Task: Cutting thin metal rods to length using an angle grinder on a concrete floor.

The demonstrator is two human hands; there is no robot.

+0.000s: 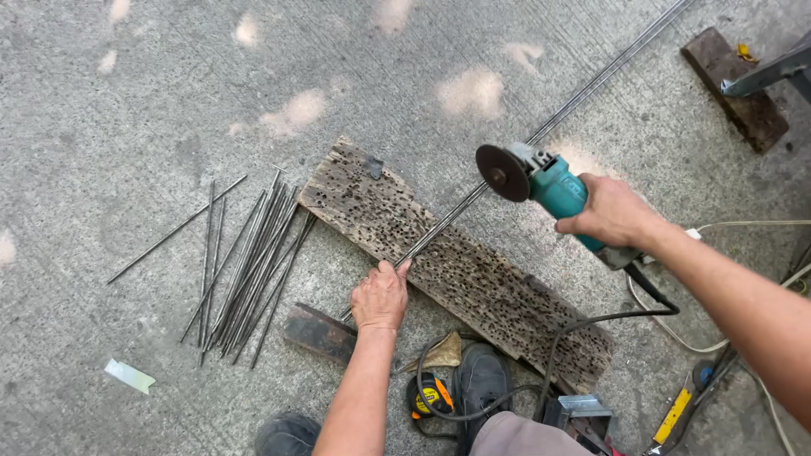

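The left hand (pixel 381 296) presses long steel rods (pixel 541 135) onto a pitted wooden plank (pixel 473 274), fingers closed over them; the right hand (pixel 610 211), arm outstretched, grips a teal angle grinder (pixel 541 181) above.

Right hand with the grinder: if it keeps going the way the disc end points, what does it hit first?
The right hand holds the teal angle grinder, pointing left and slightly up in the picture. Going straight on, the cutting disc would probably meet the long steel rods first, then bare concrete floor. Its height above them is unclear.
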